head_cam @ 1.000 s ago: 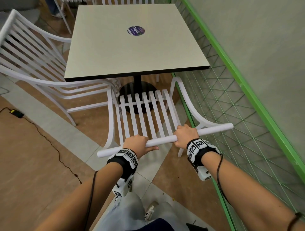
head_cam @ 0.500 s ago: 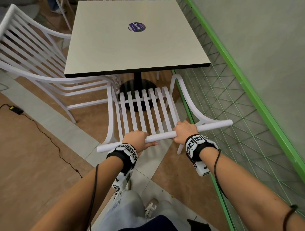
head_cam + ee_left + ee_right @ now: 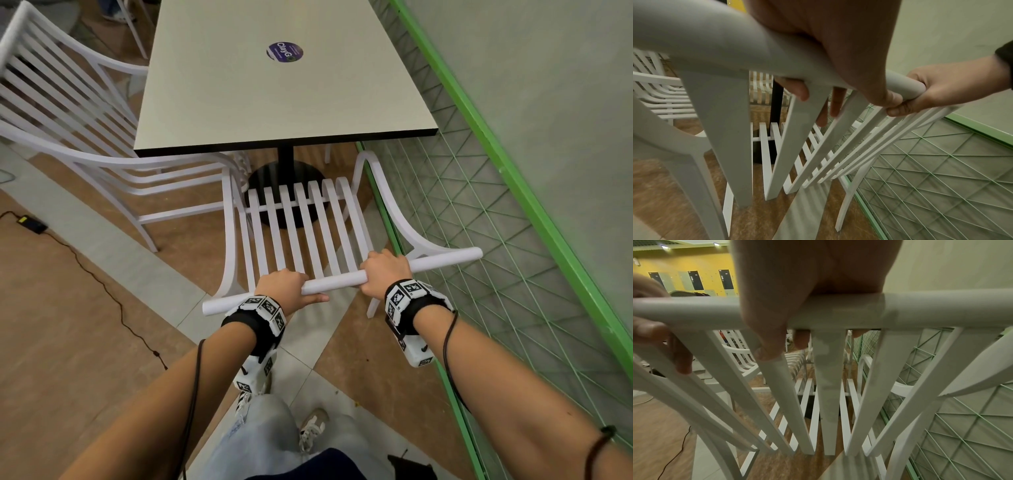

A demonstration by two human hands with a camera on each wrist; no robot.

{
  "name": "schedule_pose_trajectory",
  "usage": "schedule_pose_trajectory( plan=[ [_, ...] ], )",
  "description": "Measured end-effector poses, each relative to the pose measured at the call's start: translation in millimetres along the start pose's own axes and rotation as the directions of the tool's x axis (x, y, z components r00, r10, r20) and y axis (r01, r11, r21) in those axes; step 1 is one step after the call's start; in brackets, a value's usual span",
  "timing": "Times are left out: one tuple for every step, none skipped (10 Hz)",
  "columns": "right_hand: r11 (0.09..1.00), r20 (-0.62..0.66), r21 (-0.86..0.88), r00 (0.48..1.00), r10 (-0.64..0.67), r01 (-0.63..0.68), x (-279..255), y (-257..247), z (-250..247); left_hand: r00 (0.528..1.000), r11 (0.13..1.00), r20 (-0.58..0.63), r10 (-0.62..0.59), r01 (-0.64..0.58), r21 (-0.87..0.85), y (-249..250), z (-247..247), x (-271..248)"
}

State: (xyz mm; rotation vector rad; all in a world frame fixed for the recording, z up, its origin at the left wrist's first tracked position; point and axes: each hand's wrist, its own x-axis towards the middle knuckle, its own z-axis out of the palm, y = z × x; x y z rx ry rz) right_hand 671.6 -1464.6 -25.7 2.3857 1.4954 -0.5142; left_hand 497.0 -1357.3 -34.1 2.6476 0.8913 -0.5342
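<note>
- Gripping the round top rail (image 3: pixel 337 281) of the white chair (image 3: pixel 308 222), the left hand (image 3: pixel 286 286) and right hand (image 3: pixel 383 274) each curl their fingers fully round it, set apart, probably to steer it evenly.
- The white chair stands on the floor (image 3: pixel 85 325), facing the table's (image 3: pixel 274 102) near edge, just beside the green mesh fence (image 3: pixel 479 240).
- Its slats (image 3: pixel 826 386) look smooth and hard, and its arms (image 3: pixel 399 222) curve; the table top is flat and matte.

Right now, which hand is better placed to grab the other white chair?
Probably left: left hand holds the white slatted chair nearest the second white chair; right hand sits beside the green mesh fence.
</note>
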Motion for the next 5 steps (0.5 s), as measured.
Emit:
schedule_pose_trajectory(
  plan=[
    [1.0,-0.008,0.004,1.0,0.015,-0.015,-2.4,-2.8,2.2,1.0,1.0,-0.017,0.02,-0.02,-0.014,-2.0,0.4,-6.1],
    [0.996,-0.051,0.057,0.996,0.075,-0.072,-8.5,-6.5,1.8,0.997,0.998,-0.052,0.055,-0.056,-0.03,-9.3,-1.8,-16.4],
    [0.976,-0.207,0.177,0.965,0.164,-0.128,-24.4,-11.6,18.0,0.992,0.992,-0.112,0.064,-0.075,-0.097,-35.5,8.0,-36.8],
    [0.927,-0.327,0.35,0.91,0.256,-0.135,-45.6,-21.0,42.5,0.979,0.988,-0.195,0.058,-0.084,-0.129,-89.3,19.6,-68.1],
    [0.905,-0.372,0.406,0.88,0.294,-0.13,-75.3,-38.1,81.3,0.99,0.944,-0.116,-0.074,0.031,-0.33,-173.8,53.5,-102.8]
  ],
)
